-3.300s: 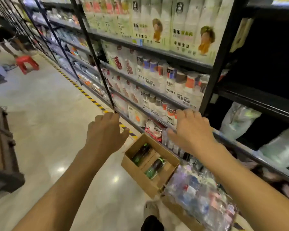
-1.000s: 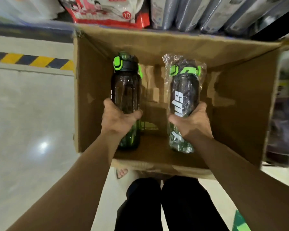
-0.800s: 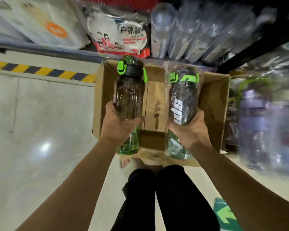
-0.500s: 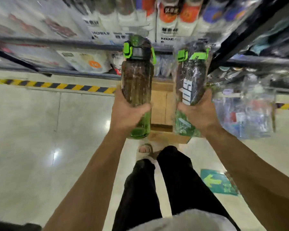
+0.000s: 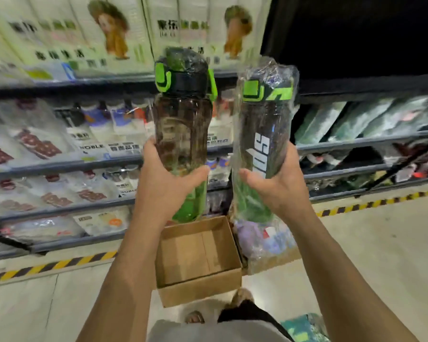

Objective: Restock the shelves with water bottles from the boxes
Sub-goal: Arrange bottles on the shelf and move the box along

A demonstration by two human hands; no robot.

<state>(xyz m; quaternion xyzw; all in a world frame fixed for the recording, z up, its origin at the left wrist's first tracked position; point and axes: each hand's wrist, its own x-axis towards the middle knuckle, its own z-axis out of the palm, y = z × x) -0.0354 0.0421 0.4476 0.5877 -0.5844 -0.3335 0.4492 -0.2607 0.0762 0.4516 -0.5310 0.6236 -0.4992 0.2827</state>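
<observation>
My left hand (image 5: 166,183) grips the lower half of a dark water bottle with a green base and a black-and-green lid (image 5: 183,124), held upright at chest height. My right hand (image 5: 274,183) grips a second dark bottle in a clear plastic wrap with white lettering (image 5: 263,134), also upright, just to the right of the first. Both bottles are in front of the shelves (image 5: 59,164). Below them on the floor stands an open cardboard box (image 5: 198,290) with nothing visible inside.
Shelves on the left hold packaged goods and boxed items. A dark shelf bay (image 5: 356,45) opens at upper right. A plastic bag of more bottles (image 5: 265,240) lies right of the box. Yellow-black tape (image 5: 55,264) marks the floor along the shelf base.
Both hands have lifted the two bottles out of the box and up from floor level to in front of the shelves as the view rose; the box is left without bottles.
</observation>
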